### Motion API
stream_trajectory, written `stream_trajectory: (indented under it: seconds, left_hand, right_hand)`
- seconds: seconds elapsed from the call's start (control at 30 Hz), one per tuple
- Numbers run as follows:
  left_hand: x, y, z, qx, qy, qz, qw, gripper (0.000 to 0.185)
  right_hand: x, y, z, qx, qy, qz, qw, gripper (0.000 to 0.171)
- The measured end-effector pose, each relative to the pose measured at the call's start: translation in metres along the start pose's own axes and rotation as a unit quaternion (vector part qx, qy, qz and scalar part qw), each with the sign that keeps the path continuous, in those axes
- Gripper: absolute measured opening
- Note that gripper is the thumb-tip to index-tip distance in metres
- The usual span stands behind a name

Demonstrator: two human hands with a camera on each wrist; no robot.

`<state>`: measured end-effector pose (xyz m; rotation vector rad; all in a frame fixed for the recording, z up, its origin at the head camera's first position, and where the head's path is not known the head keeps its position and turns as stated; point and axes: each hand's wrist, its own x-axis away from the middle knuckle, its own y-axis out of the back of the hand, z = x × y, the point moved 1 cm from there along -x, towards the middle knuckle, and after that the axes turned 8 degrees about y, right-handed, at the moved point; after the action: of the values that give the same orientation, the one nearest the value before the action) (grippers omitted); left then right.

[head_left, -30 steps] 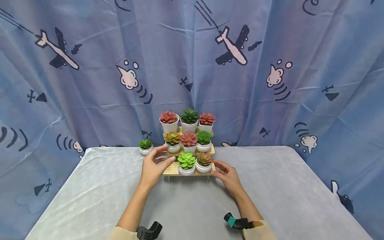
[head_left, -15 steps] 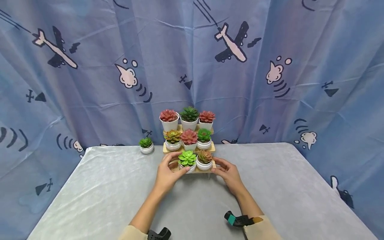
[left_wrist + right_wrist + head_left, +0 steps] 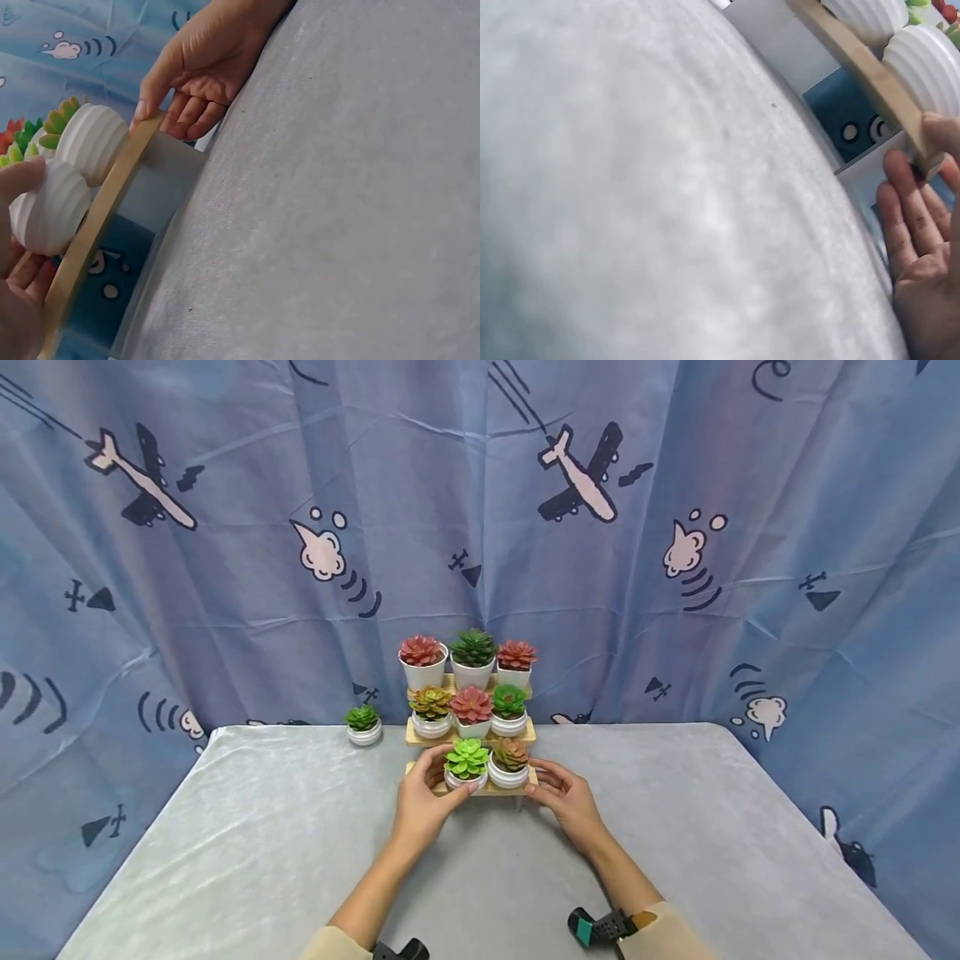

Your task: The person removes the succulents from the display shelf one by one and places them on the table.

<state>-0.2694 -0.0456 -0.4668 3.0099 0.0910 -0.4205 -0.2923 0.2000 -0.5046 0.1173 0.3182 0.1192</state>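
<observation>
Left of the wooden stand [image 3: 471, 790], a lone green potted succulent [image 3: 363, 724] sits on the desk [image 3: 225, 860]. On the stand's lowest step, the left hand [image 3: 420, 806] curls its fingers [image 3: 435, 758] round the bright green succulent pot [image 3: 466, 765]. The right hand [image 3: 567, 800] pinches the step's right end. A careless lift could knock the neighbouring brown succulent pot [image 3: 510, 762] off.

Grey table [image 3: 262, 843], wooden stand [image 3: 495, 789], lone pot [image 3: 363, 724]

Ahead of the wooden stand [image 3: 471, 790], bare table [image 3: 247, 860] lies open on both sides. A lone green potted plant [image 3: 363, 724] sits left of it; curtain [image 3: 225, 568] closes behind.
</observation>
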Motion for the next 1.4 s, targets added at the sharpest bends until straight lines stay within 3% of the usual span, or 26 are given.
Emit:
stream_trajectory:
  seconds: [0.33,0.67,1.4]
  left_hand:
    - [-0.0037,0.0011,0.0037,-0.002,0.011,0.012,0.9999,0.054]
    - [-0.0068,0.0018,0.0004,0.039,0.028,0.026,0.9985,0.055]
    - [-0.0085,0.0093,-0.0047,0.011,0.043,0.047,0.9979,0.054]
  right_hand:
    - [0.0007,0.0030,0.0010,0.016,0.002,0.009,1.000,0.053]
    - [-0.0043,0.0037,0.0008,0.018,-0.002,0.012,1.000,0.053]
    - [-0.0033,0.0033,-0.0025,0.026,0.008,0.017,0.999,0.053]
